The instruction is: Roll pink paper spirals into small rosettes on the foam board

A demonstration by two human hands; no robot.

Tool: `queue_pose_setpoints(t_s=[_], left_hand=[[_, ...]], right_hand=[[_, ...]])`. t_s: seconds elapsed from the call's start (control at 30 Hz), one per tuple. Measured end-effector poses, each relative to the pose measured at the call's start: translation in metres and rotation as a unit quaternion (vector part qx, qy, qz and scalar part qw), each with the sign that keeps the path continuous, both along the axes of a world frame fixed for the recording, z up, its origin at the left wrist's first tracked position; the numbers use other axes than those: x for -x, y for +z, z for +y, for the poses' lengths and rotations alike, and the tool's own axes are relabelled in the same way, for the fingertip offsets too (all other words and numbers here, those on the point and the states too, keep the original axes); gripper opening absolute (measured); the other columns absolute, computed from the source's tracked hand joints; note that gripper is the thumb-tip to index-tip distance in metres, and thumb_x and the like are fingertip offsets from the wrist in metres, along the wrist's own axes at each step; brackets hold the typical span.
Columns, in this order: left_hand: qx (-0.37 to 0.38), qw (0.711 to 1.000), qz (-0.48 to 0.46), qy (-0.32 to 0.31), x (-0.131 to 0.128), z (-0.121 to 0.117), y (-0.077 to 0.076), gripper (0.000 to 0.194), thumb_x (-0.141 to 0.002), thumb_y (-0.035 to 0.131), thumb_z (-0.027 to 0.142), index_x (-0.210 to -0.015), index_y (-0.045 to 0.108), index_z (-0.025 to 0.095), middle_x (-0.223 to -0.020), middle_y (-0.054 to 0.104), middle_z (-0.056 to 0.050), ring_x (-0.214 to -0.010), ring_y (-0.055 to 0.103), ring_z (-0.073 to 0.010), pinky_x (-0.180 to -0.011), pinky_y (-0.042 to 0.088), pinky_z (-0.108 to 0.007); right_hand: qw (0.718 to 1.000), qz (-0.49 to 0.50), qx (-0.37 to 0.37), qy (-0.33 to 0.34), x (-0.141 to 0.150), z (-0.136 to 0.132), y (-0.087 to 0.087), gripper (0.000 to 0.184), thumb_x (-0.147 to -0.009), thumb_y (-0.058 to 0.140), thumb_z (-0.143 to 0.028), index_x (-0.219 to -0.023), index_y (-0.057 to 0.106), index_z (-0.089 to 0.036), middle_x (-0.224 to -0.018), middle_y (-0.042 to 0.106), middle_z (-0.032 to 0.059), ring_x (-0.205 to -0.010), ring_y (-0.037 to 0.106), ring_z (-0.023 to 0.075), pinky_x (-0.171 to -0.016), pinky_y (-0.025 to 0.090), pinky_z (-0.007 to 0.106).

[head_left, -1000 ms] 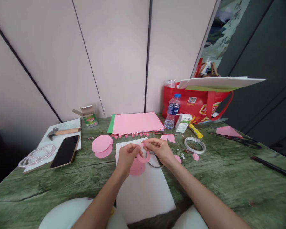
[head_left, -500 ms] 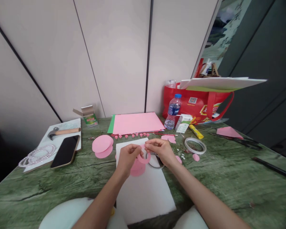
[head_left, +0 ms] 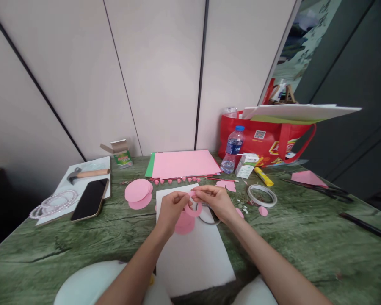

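Between my two hands hangs a curved pink paper strip (head_left: 195, 210), bent into a ring-like loop. My left hand (head_left: 174, 207) pinches it at its upper left, and my right hand (head_left: 214, 201) pinches the other side, the fingertips of both almost meeting. Below the loop, pink paper discs (head_left: 184, 224) lie on a white board (head_left: 193, 262). A dark ring-shaped item (head_left: 209, 221) rests by my right wrist, partly covered by that hand. Left of the board is a stack of pink paper circles (head_left: 138, 192).
Small pink rolled pieces (head_left: 178, 180) line up before pink sheets (head_left: 186, 164). Rightward are a tape roll (head_left: 262, 195), a glue stick (head_left: 264, 176), a water bottle (head_left: 233, 150) and a red bag (head_left: 260, 140). A phone (head_left: 90, 200) and hammer (head_left: 87, 173) lie left.
The whole view has shifted slightly, so things appear a little further right. Both hands keep their pinch on the pink strip, their fingers barely moving.
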State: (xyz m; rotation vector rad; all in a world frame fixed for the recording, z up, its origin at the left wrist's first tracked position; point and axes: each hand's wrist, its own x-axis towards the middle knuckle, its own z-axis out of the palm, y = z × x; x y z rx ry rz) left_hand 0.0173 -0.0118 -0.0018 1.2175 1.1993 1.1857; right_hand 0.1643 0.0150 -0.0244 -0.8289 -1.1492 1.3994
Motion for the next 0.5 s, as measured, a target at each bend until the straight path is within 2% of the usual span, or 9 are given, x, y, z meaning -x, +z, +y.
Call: queue_pose_setpoints(t_s=[0.17, 0.5], left_hand=[[0.003, 1.000, -0.010, 0.007, -0.0006, -0.0001, 0.0012, 0.019, -0.065, 0.061, 0.032, -0.067, 0.063, 0.014, -0.059, 0.065, -0.003, -0.051, 0.053, -0.0111, -0.052, 0.040, -0.023], [0.003, 1.000, 0.009, -0.017, -0.0011, -0.0017, 0.0007, 0.015, -0.070, 0.057, 0.027, -0.068, 0.061, 0.013, -0.063, 0.064, -0.004, -0.053, 0.052, -0.0104, -0.050, 0.036, -0.021]], right_hand=[[1.000, -0.004, 0.001, 0.014, -0.0004, -0.0007, -0.0001, 0.028, -0.060, 0.073, -0.033, -0.083, 0.069, -0.017, -0.077, 0.071, 0.0049, -0.069, 0.067, 0.0160, -0.073, 0.053, 0.030], [1.000, -0.025, -0.016, 0.006, 0.0006, -0.0043, 0.0067, 0.021, -0.058, 0.074, -0.028, -0.070, 0.064, -0.015, -0.059, 0.066, 0.0007, -0.054, 0.061, 0.0112, -0.056, 0.049, 0.023]])
